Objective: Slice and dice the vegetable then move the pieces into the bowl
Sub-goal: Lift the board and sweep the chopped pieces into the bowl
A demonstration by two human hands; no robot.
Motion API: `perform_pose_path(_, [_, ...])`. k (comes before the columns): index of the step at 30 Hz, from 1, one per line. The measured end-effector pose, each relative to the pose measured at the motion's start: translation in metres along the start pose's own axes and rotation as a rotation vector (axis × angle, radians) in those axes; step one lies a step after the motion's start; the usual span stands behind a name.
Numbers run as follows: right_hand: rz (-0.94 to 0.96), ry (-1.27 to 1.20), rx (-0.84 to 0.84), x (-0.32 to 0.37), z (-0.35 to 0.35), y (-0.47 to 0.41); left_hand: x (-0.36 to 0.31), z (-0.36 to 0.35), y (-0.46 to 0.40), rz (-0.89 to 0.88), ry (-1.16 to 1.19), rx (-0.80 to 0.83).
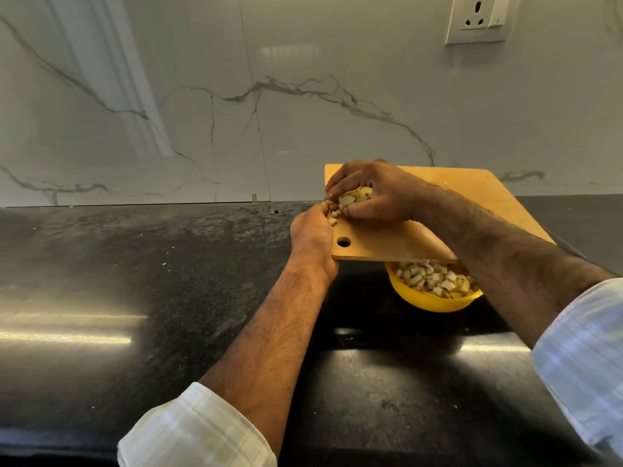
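Note:
A wooden cutting board [472,193] with a round hole near its corner lies on the black counter, its near edge over a yellow bowl [435,303]. The bowl holds several pale diced vegetable pieces [435,279]. At the board's left edge sits a small heap of diced pieces [349,201]. My right hand [377,193] curls over this heap from the right, fingers bent around it. My left hand [312,235] is at the board's left edge, cupped against the heap from the left. Its fingers are mostly hidden. No knife is visible.
The black stone counter [151,281] stretches left and toward me. A white marble backsplash [202,112] rises behind the board, with a wall socket [477,18] at the upper right.

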State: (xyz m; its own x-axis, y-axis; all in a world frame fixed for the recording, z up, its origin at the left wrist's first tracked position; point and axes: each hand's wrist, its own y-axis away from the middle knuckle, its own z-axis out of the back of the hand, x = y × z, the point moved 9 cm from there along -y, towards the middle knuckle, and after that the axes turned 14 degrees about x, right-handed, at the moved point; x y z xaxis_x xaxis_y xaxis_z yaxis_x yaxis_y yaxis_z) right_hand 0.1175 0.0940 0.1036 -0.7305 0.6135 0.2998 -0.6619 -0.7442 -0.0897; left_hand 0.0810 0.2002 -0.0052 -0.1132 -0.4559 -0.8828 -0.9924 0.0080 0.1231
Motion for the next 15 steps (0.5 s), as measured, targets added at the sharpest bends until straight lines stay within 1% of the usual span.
perform_pose_path(3, [0.005,-0.008,-0.025,-0.007,0.003,0.005,0.0,0.002,0.0,0.017,-0.02,-0.014])
perform_pose_path(7, [-0.045,-0.11,0.02,-0.012,0.003,0.007,-0.001,0.003,0.001,0.006,-0.03,-0.032])
perform_pose_path(10, [-0.042,-0.107,0.04,-0.005,-0.003,0.004,0.0,0.005,-0.001,-0.004,-0.031,-0.037])
perform_pose_path(15, [0.002,-0.073,-0.026,0.004,-0.006,0.0,-0.003,0.006,0.003,-0.024,-0.053,-0.067])
